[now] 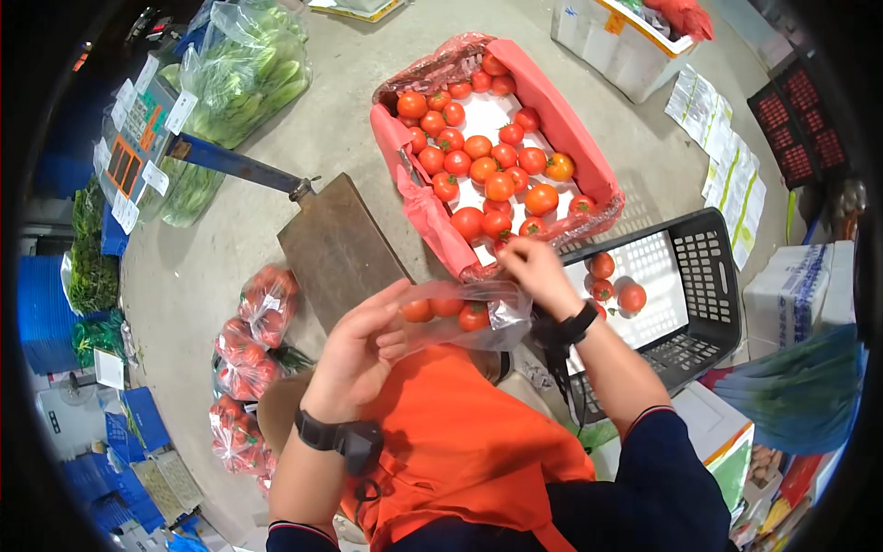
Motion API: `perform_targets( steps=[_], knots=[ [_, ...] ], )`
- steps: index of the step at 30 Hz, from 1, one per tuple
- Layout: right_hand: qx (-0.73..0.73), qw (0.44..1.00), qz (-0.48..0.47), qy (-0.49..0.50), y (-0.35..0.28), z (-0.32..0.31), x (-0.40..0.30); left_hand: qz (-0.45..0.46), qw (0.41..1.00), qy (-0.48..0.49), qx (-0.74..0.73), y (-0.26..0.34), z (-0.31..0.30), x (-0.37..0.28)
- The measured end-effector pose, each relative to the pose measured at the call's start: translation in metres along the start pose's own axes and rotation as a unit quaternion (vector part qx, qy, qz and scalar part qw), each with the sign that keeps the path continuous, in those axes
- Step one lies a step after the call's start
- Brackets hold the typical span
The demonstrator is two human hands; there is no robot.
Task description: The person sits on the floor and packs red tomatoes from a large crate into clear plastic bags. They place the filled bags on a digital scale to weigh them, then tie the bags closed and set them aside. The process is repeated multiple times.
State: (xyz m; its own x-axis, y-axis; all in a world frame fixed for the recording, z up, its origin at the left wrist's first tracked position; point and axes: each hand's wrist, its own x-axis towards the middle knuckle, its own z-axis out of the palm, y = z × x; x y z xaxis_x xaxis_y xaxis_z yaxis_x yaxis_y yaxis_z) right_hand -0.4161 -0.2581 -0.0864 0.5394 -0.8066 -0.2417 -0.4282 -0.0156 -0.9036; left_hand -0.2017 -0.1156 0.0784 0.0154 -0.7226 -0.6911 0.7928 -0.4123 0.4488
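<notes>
My left hand holds a clear plastic bag by its near left end. Several red tomatoes show through the film. My right hand is at the near end of a crate lined with pink plastic, its fingers bent. A tomato shows right at those fingertips; whether they grip it is hidden. Many loose tomatoes lie on the white bottom of that lined crate. Beside my right wrist stands a black plastic crate, with several tomatoes on its white sheet.
A platform scale stands on the floor left of the lined crate, its display on a blue post. Filled bags of tomatoes sit at my left. Bagged leafy greens lie beyond the display. A white foam box is at the far right.
</notes>
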Motion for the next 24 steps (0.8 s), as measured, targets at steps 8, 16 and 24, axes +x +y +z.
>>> perform_targets(
  steps=[8,16,24],
  knots=[
    [-0.426,0.88,-0.128,-0.167,0.012,0.011,0.123,0.151,0.988,0.008,0.028,0.076,0.014,-0.047],
    [-0.599,0.778,-0.123,-0.145,0.034,0.086,0.152,0.286,0.958,-0.007,-0.037,0.135,-0.036,-0.049],
    [-0.274,0.952,-0.13,-0.053,0.023,0.048,0.15,0.318,0.947,0.034,-0.013,0.145,-0.121,-0.025]
  ],
)
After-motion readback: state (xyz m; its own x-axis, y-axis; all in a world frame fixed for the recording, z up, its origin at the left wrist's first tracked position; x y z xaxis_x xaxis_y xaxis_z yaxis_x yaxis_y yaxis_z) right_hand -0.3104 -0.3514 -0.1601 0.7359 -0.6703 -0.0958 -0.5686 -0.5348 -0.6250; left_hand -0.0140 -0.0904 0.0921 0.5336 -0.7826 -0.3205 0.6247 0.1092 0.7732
